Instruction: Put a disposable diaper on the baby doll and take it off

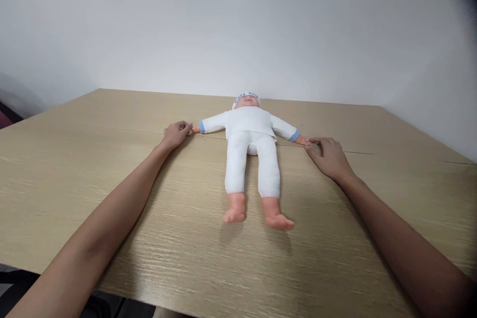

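Observation:
A baby doll (250,121) lies on its back on the table, its feet towards me and its arms stretched out to both sides. It wears a white top and trousers with blue cuffs, plus a white cap with blue lettering. My left hand (176,134) is closed at the doll's hand on the left, pinching its fingertips. On the other side, my right hand (330,155) pinches the doll's other hand between thumb and fingers. The cap covers the upper part of the doll's head.
The light wood table (186,258) spreads wide around the doll, with a thin seam running across it. A white wall (238,30) rises behind its far edge. Dark items show below the front edge at the lower left.

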Tool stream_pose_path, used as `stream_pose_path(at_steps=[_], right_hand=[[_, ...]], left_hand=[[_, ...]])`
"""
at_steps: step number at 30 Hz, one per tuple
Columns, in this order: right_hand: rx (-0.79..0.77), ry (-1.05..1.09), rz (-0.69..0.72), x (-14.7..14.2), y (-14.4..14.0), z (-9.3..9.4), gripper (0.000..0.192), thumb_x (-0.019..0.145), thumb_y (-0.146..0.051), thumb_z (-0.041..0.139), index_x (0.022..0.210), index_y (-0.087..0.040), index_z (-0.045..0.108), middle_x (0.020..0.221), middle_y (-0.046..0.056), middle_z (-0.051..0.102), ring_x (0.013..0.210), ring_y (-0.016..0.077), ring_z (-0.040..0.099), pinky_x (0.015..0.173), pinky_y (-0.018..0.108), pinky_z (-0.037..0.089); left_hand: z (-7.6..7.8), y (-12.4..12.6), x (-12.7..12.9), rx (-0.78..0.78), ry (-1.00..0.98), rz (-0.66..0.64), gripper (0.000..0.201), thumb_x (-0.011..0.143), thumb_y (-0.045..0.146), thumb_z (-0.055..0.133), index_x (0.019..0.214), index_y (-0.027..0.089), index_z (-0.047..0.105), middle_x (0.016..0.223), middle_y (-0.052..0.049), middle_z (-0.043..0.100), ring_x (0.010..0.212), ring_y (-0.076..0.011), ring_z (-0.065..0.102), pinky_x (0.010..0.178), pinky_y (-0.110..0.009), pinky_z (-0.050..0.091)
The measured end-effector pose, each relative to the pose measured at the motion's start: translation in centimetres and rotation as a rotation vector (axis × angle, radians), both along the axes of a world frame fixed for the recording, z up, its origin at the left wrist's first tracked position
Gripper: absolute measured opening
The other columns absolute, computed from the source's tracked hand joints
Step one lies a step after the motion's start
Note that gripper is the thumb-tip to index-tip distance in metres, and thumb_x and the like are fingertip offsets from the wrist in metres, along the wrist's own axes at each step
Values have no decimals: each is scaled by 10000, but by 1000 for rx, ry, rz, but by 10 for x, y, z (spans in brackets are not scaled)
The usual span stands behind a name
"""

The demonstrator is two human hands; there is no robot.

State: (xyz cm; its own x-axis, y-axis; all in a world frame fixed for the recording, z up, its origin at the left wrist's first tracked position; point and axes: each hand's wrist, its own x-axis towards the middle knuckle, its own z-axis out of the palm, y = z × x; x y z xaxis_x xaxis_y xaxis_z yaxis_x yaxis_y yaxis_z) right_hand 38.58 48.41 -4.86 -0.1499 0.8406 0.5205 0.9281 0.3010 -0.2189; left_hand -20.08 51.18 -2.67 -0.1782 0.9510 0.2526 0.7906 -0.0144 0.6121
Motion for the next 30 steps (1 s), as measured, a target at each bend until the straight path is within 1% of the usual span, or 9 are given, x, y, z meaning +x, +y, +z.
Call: stream_pose_path(at_steps=[7,13,21,25,27,30], right_hand=[[-13,-13,-1,1,0,1,504,990,-540,534,1256,-164,739,1265,231,765,1234,433,672,1096,634,520],[-21,-10,-9,1,-1,2,504,985,-549,540,1253,-169,734,1259,228,766,1242,431,670,1101,631,518],[-40,6,-10,-3,-4,6,492,972,-537,545,1247,-176,734,1272,236,763,1249,441,666,1112,641,510],[-38,17,-20,-5,-5,8,483,969,-538,545,1254,-190,722,1289,227,759,1252,437,664,1111,642,511],[-35,20,-23,-5,-6,8,491,966,-540,547,1262,-187,716,1293,226,759,1248,434,666,1109,637,514],[-41,17,-18,-5,-6,8,490,970,-541,549,1263,-186,717,1290,224,760,1244,430,669,1113,632,514]], left_hand=[[2,0,2,-24,23,13,455,1022,599,504,880,235,736,951,-57,806,988,-275,691,1034,-416,405],[1,1,2,-19,33,16,444,1030,596,487,894,243,720,985,-58,807,1035,-295,693,1074,-456,387],[-1,1,3,-7,7,25,434,1037,595,497,888,247,709,994,-68,804,1062,-314,675,1094,-475,383],[-2,-1,4,11,-16,30,410,1039,566,505,899,248,723,996,-79,807,1093,-328,668,1111,-483,381],[-2,-2,4,23,-37,18,409,1052,544,481,952,248,747,1030,-79,812,1105,-317,676,1119,-467,387],[0,-6,3,41,-84,-13,456,1080,528,408,1148,253,765,1173,-70,811,1133,-271,692,1088,-391,432]])
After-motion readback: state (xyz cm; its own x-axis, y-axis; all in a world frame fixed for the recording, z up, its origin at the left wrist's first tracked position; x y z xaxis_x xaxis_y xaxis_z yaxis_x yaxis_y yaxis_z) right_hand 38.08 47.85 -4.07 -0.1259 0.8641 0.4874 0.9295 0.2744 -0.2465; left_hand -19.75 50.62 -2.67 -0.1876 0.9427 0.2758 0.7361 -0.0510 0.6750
